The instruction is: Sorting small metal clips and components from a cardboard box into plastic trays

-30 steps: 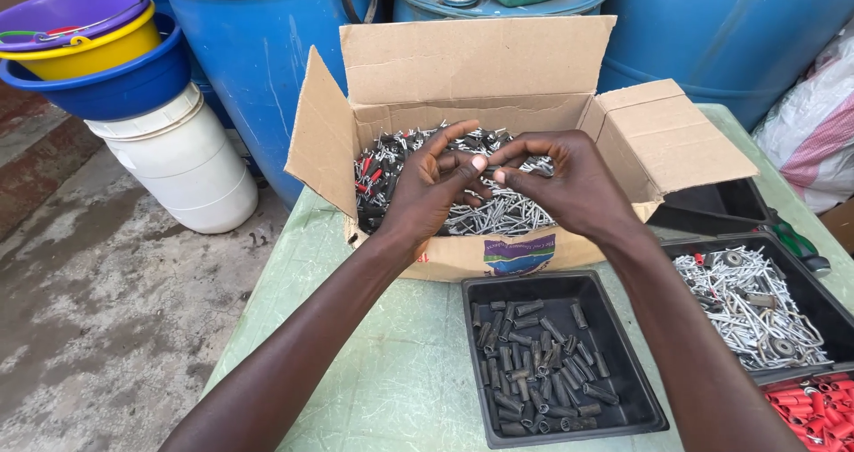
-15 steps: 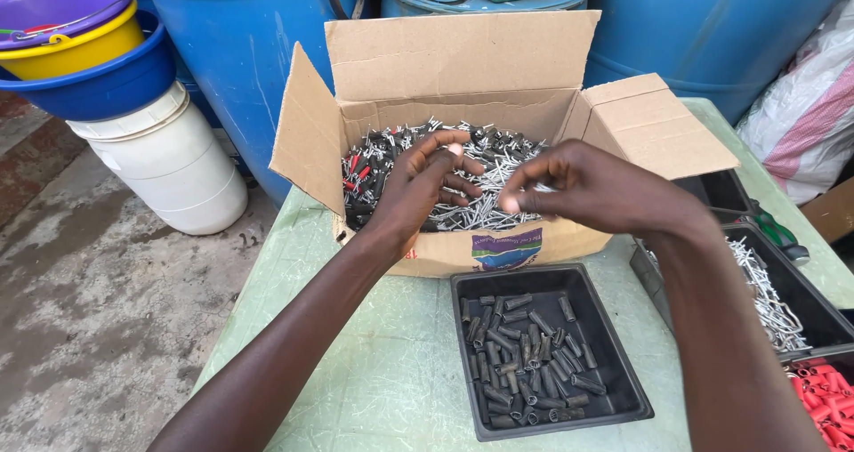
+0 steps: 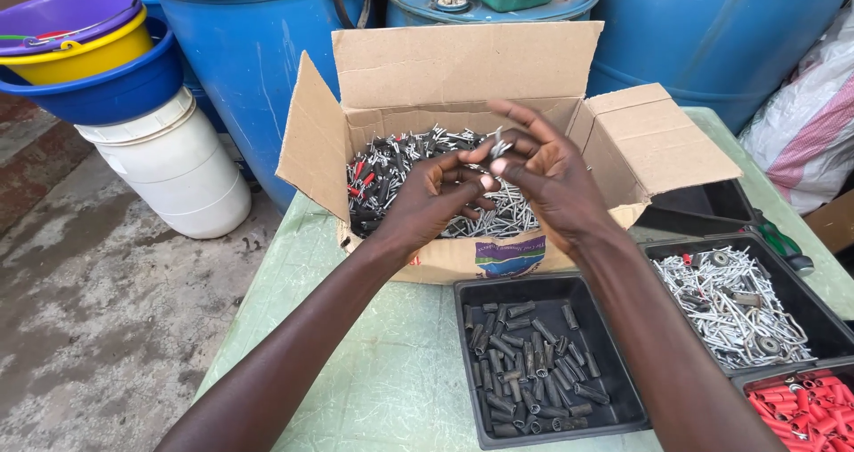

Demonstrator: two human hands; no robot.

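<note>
Nearest the camera, a black tray of dark grey sleeves (image 3: 534, 363) sits on the green-covered table (image 3: 356, 363). To its right lie a second black tray of silvery screws and washers (image 3: 734, 305) and, at the corner, a tray of red plastic plugs (image 3: 805, 407). Each kind is kept in its own tray, close to the forearms for a short reach.

Just beyond, both hands meet above the open cardboard box (image 3: 445, 69). The left hand (image 3: 431, 205) is curled, its fingertips pinched narrow on one end of a small metal anchor fitting (image 3: 495, 154). The right hand (image 3: 551, 181) grips the other end between thumb and forefinger, its other fingers fanned wide (apparently to keep clear of the piece). The fitting is held over the box, so anything dropped would fall back into the mixed heap of screws and red-tipped parts (image 3: 400, 172).

A green-handled screwdriver (image 3: 783, 243) lies at the table's right edge. Farthest back stand blue drums (image 3: 240, 52), a white bucket (image 3: 173, 172) and stacked coloured basins (image 3: 84, 60).
</note>
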